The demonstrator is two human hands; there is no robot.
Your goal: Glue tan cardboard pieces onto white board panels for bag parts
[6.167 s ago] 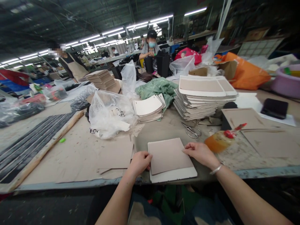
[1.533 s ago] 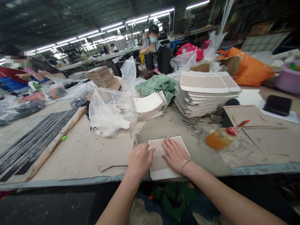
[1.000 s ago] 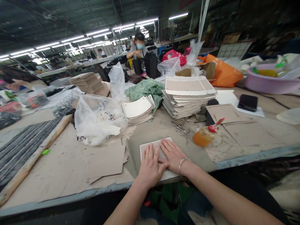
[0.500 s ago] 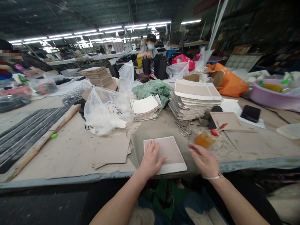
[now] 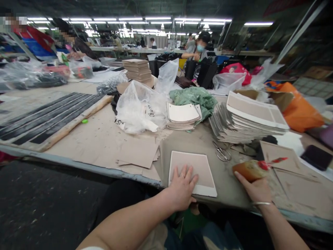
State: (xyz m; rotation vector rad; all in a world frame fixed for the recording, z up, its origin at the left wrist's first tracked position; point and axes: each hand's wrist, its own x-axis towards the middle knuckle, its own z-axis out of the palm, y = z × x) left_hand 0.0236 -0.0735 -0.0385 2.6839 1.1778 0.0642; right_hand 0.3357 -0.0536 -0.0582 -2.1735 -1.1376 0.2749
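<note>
My left hand [image 5: 183, 187] lies with fingers spread on a beige panel with a white border [image 5: 203, 166], near the table's front edge. To its right, my right hand [image 5: 256, 191] is at an amber squeeze bottle [image 5: 247, 170] with a red nozzle, which lies on its side. The thumb rests along the bottle's near left side, and the other fingers are mostly hidden behind it. Small metal scissors [image 5: 222, 152] lie on the table between the panel and the bottle. Several plain beige boards [image 5: 140, 151] lie left of the panel.
Behind the panel stand a tall stack of bordered panels [image 5: 247, 121] and a smaller white stack [image 5: 183, 116]. A clear plastic bag [image 5: 137, 107] and green plastic [image 5: 192, 100] are beside them. A black phone [image 5: 317, 157] lies right. Black strips [image 5: 59, 114] lie left. Co-workers sit across.
My right hand has moved right and closed on the squeeze bottle. My left hand stays flat on the panel. The camera view has turned left.
</note>
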